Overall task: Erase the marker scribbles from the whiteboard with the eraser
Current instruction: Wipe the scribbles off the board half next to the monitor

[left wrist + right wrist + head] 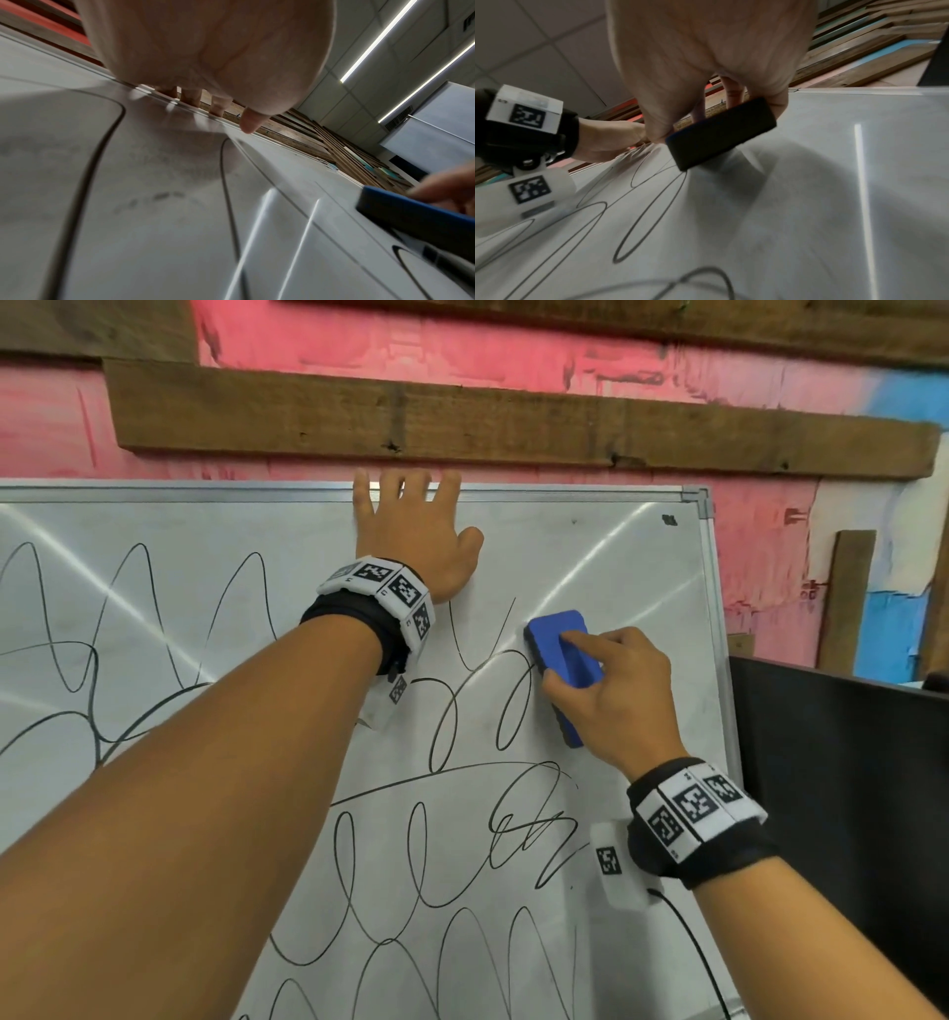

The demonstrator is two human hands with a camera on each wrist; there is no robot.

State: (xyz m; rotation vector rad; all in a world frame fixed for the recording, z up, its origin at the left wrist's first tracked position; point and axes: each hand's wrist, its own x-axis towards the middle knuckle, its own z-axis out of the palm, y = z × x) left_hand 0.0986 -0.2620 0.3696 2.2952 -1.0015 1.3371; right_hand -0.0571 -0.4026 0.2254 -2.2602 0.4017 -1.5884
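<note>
A person's right hand (611,695) grasps a blue eraser (562,660) right of centre in the head view, thumb on one long edge, fingers on the other and the index finger laid along its back. The right wrist view shows the dark felt face (721,134) tilted, its lower corner at the whiteboard (642,546) and the rest lifted slightly off. The left hand (411,536), fingers straight and holding nothing, presses flat near the top centre of the frame, fingertips over the aluminium top rail (565,494), steadying the board.

The black marker scribbles (462,865) cover the left and lower parts of the frame; the strip to the right of the eraser looks bare, so the job appears barely begun. Nearest the eraser are the loops (513,711) just to its lower left. To do the stroke well, the felt probably needs to lie flat with even pressure, sweeping in overlapping passes toward the left, while the bracing hand holds the board against the push.

The left forearm (205,788) crosses the scribbles diagonally and will likely have to shift before the lines beneath it can be reached. A thin cable (688,937) trails from the right wrist band (693,809) across the lower right. A wooden plank (513,423) on the pink wall sits above the board, and a dark panel (847,788) stands at the right edge.
</note>
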